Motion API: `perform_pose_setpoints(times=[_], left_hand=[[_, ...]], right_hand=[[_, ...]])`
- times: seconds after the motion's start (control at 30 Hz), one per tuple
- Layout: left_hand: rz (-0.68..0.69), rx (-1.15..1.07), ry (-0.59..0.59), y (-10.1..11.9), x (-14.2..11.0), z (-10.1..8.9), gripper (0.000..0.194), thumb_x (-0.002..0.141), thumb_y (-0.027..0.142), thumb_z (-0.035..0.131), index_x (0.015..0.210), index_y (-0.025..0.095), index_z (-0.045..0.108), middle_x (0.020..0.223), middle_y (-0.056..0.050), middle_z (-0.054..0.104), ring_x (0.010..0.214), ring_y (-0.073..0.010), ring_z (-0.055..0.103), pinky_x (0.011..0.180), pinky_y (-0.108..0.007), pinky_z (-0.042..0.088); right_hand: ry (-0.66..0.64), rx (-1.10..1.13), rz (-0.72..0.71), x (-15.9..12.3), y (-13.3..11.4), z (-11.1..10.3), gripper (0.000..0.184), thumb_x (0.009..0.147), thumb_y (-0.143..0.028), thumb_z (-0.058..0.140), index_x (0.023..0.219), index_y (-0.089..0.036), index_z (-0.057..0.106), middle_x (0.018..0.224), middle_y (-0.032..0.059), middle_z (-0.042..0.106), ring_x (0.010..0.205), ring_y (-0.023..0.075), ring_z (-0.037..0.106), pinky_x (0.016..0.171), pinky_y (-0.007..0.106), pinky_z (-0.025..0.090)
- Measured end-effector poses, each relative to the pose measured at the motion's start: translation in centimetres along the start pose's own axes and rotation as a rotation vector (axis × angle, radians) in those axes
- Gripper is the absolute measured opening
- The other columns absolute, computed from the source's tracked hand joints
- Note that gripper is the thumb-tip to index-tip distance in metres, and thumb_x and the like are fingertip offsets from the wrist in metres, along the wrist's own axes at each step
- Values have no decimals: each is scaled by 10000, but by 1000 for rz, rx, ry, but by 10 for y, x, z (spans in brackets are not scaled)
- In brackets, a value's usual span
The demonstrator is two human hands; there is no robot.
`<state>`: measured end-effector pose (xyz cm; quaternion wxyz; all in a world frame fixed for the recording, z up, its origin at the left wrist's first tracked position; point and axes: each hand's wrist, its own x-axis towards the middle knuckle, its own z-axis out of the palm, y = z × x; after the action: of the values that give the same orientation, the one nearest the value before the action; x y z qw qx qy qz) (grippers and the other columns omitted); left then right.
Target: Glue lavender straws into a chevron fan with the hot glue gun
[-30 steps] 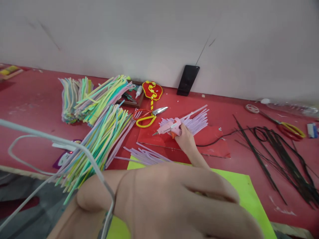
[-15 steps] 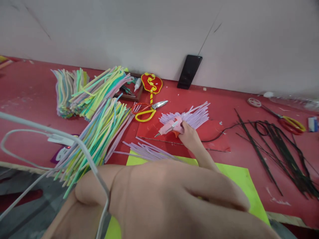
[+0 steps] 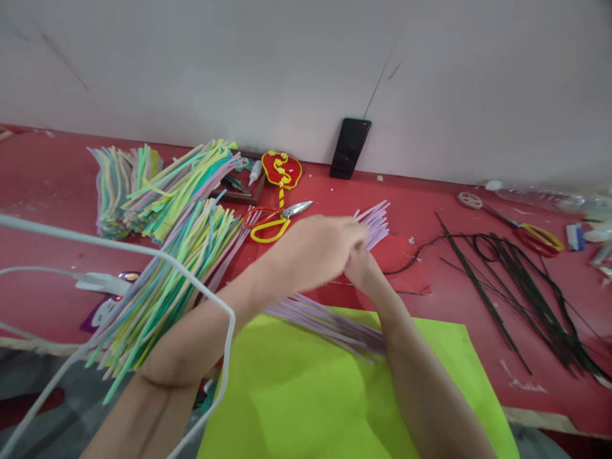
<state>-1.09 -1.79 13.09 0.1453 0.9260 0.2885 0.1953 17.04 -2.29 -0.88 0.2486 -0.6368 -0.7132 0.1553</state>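
The person's left arm (image 3: pixel 191 347) and right arm (image 3: pixel 423 366) are bare as far up as they show, with smooth, slim wrists. A deep fold curves across the left elbow (image 3: pixel 172 381), and a thin line runs down from it. The left grip (image 3: pixel 329 241) and right grip (image 3: pixel 362 264) are bare too, a little blurry.

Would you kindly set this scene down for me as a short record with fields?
Surface: red table
Left hand: overlaps the right hand in view; its grip is hidden
Right hand: fingers mostly hidden; anything held cannot be told
Just beyond the hands: purple pipe cleaners
Nearest the person: yellow-green sheet
Left side: multicoloured pipe cleaners
Right side: dark strips
Back: black phone, tilted against the wall
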Motion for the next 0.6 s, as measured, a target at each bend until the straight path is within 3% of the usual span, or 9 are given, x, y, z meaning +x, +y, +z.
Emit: perform_pose_setpoints(times=[0.13, 0.23, 0.33, 0.6], left_hand=[[-320, 5, 20, -74, 29, 38, 268, 850, 84, 438, 964, 163, 668, 1049, -70, 681, 958, -197, 637, 868, -322, 487], [-474, 10, 24, -112, 33, 63, 252, 872, 125, 453, 989, 127, 677, 1077, -118, 671, 985, -213, 633, 910, -333, 472], [-512, -11, 10, -125, 30, 75, 230, 858, 138, 487, 958, 122, 693, 1059, -129, 682, 970, -218, 638, 897, -321, 478], [-491, 6, -13, -125, 31, 89, 174, 830, 157, 541, 893, 133, 701, 973, -126, 688, 919, -230, 645, 851, -338, 503]], right_hand=[[-14, -25, -55, 0, 1, -1, 387, 634, -31, 456, 989, -180, 496, 956, 93, 638, 919, 244, 600, 780, 343, 466], [-9, -62, -124, 0, 2, -1, 383, 621, -26, 438, 963, -193, 474, 985, 89, 608, 941, 239, 576, 801, 350, 463], [-3, -98, -178, -1, 2, 1, 369, 617, -19, 431, 936, -201, 459, 1030, 94, 578, 976, 241, 549, 837, 365, 458], [4, -121, -246, -2, 3, 4, 446, 592, -3, 429, 997, -185, 457, 1102, 118, 541, 1060, 264, 495, 908, 429, 443]])
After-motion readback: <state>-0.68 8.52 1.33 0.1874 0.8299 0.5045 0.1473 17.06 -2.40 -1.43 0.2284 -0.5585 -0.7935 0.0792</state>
